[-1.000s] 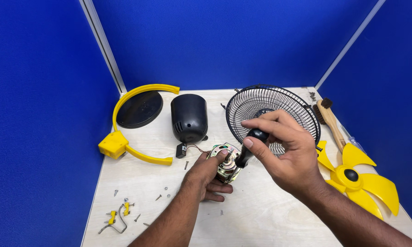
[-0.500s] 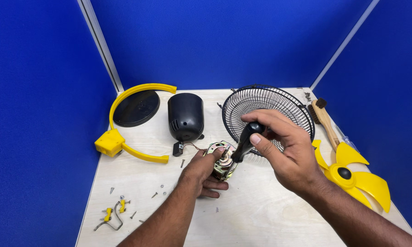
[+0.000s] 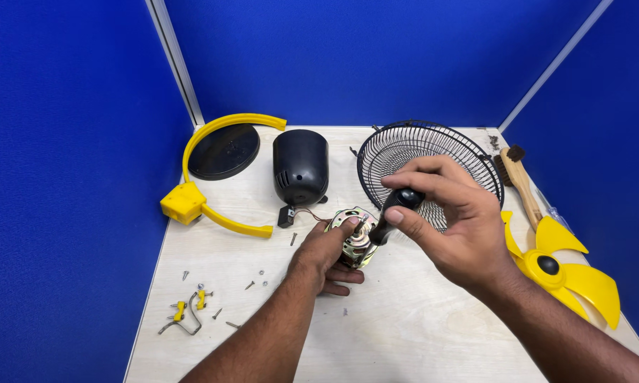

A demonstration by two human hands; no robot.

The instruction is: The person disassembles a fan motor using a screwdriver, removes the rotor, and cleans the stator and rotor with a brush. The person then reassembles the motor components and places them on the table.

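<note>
The left hand [image 3: 328, 250] rests on the pale wooden table [image 3: 404, 326], its fingers gripping a small fan motor [image 3: 353, 241] with a metal core and copper windings. The right hand [image 3: 450, 220] is closed round the black handle of a screwdriver [image 3: 394, 213], whose tip meets the top of the motor. No packages, labels or signs show. Behind the right hand lies a black wire grille [image 3: 411, 152]; to its right are a yellow fan blade [image 3: 557, 266] and a wooden-handled brush [image 3: 521, 177]. Beyond the left hand stands a black motor cover [image 3: 301, 167], with a yellow ring [image 3: 213, 184] and black disc [image 3: 223, 150] further left. Loose screws [image 3: 252, 284] lie left of the left hand. Blue partition walls [image 3: 71, 177] enclose the table.
</note>
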